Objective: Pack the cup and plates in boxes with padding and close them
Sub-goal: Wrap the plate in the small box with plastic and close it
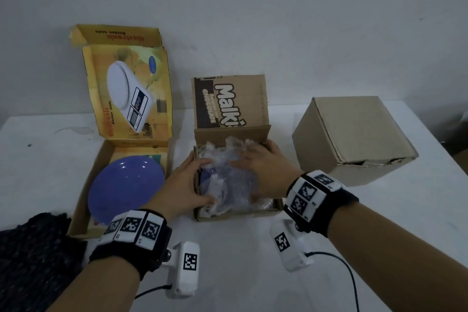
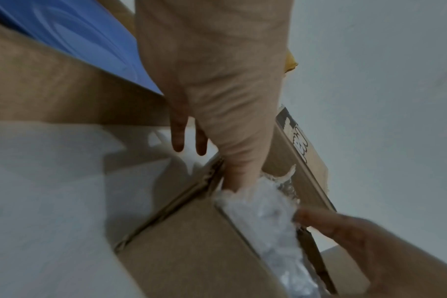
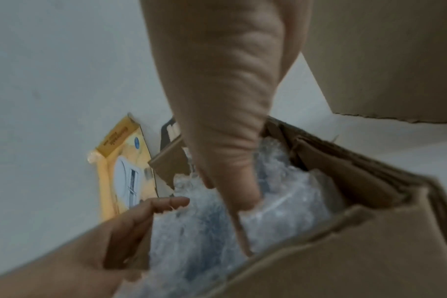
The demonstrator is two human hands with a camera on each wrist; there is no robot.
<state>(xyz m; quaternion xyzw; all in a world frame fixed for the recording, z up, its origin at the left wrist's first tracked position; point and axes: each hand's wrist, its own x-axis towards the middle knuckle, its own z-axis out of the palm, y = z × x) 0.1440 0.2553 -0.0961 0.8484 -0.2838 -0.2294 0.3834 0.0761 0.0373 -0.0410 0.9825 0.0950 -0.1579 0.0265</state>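
An open cardboard box (image 1: pixel 233 213) printed "Malki" stands mid-table, its lid flap up at the back. Crumpled bubble wrap (image 1: pixel 222 186) fills it, and something blue (image 1: pixel 206 178) shows dimly beneath. My right hand (image 1: pixel 250 177) lies flat on the wrap, fingers straight, pressing down. My left hand (image 1: pixel 195 180) is at the box's left wall: thumb and forefinger reach in onto the wrap (image 2: pixel 263 211), while two fingers (image 2: pixel 178 141) hang outside the wall. A blue plate (image 1: pixel 126 185) lies tilted in the open yellow kitchen-scale box (image 1: pixel 83 185) to the left. No cup is visible.
A closed plain cardboard box (image 1: pixel 354 134) stands at the right rear of the white table (image 1: pixel 240 273). The yellow box's lid leans on the wall behind. Dark knitted fabric (image 1: pixel 33 248) lies at the near left edge.
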